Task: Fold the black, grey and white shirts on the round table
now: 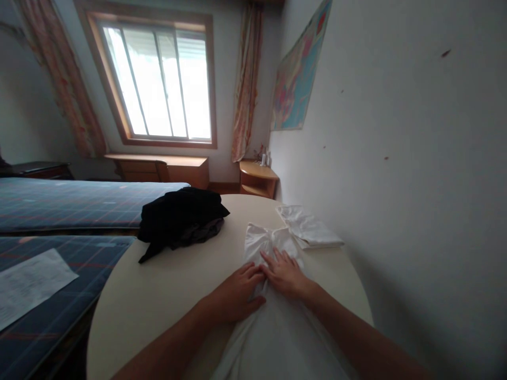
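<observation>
A long white cloth (283, 338), perhaps a garment, lies lengthwise on the round table (138, 311) and runs off toward me at the bottom of the view. Near its far end my right hand (284, 275) rests flat, fingers spread. Beside it, my left hand (240, 293) lies over the cloth's left edge, thumb apart from the fingers. The fingertips of the two hands almost meet. Creases gather in the fabric around them. Just beyond, to the right, is a folded white cloth (311, 227). A crumpled heap of black cloth (180, 216) sits at the table's far left.
To the left are beds with blue checked mattresses (87, 203), a sheet of paper (31, 282) lying on the nearer one. A white wall (415, 200) with a map (297, 79) stands close on the right. A wooden corner shelf (257, 170) and a low desk (186, 164) are behind.
</observation>
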`<state>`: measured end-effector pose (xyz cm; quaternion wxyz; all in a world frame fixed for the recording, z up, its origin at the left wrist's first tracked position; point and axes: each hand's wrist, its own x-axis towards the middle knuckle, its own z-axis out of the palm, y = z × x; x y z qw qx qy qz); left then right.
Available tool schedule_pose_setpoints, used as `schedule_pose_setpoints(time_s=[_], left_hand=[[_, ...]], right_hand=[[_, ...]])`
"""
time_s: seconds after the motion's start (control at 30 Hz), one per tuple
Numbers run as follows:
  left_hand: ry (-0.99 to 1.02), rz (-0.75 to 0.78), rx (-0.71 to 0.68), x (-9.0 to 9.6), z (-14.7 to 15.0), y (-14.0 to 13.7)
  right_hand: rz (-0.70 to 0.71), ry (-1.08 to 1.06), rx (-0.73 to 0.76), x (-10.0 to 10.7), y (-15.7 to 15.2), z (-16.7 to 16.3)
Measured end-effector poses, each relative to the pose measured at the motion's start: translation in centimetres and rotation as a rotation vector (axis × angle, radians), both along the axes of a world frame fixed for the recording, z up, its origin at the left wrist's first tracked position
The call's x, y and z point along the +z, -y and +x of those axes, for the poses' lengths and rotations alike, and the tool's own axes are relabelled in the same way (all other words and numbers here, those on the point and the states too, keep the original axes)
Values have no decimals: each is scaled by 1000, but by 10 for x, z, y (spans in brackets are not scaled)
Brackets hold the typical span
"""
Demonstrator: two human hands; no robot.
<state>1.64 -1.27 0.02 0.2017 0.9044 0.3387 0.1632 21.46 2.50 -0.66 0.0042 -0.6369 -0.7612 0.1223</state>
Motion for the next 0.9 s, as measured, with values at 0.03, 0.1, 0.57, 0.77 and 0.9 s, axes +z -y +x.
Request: schedule_pose_setpoints(time_s=[0.03, 0.1, 0.57, 0.77, 0.9], left_hand=[[-3, -2, 7, -1, -1, -1], [5, 5, 28, -3, -3, -5], [-39, 49, 424, 5, -31, -20], [-92, -15, 522, 10, -37, -21], [-138, -84, 542, 14, -40, -19]], right_hand=[[-21, -3, 1, -2, 2, -3], [-18, -15, 10, -4, 0, -7], [44, -18, -64, -9, -109, -33], [149, -36, -91, -12, -131, -34], [287, -54, -49, -10, -119, -33]])
